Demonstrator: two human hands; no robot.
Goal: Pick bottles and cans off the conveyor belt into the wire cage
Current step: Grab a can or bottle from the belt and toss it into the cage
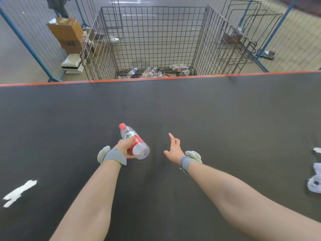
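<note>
Reaching out over the dark conveyor belt [225,110], both bare forearms wear grey wrist straps. The left hand [125,146] grips a clear plastic bottle [134,141] with a red cap and red label, held above the belt, cap pointing away. The right hand [173,149] is empty, fingers spread loosely. Beyond the belt's orange edge stands the wire cage [152,40], with a few bottles [152,72] lying on its floor.
</note>
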